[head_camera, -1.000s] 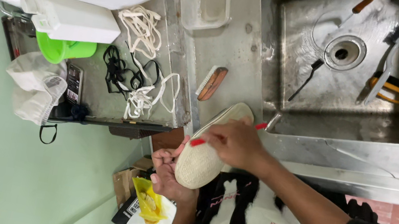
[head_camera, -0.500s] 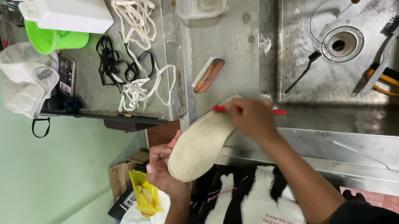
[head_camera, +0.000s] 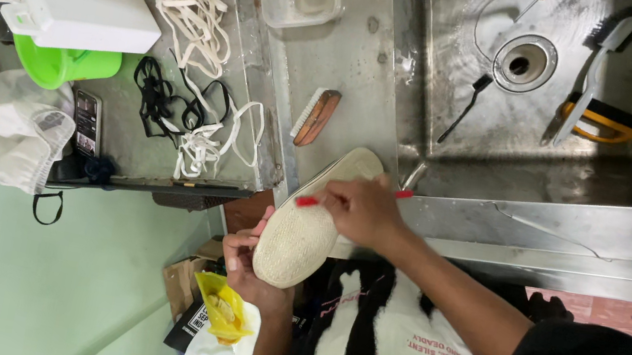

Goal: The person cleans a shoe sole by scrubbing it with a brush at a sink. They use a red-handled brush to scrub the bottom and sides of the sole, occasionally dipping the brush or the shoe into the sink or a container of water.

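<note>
Steel sink (head_camera: 462, 134) edge, pale textured shoe sole (head_camera: 308, 224), red brush (head_camera: 356, 198).

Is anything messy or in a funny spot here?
Yes. White shoelaces and black shoelaces lie tangled in a loose heap on the steel counter, not in any shoe. A phone sits beside them near the counter's edge, close to the wet sink. Brushes lie scattered in the basin.

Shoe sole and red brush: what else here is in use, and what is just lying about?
In use: shoe, red brush, right hand, left hand.

Lying about: wooden scrub brush, laces, green cup, phone, sink brushes.
</note>
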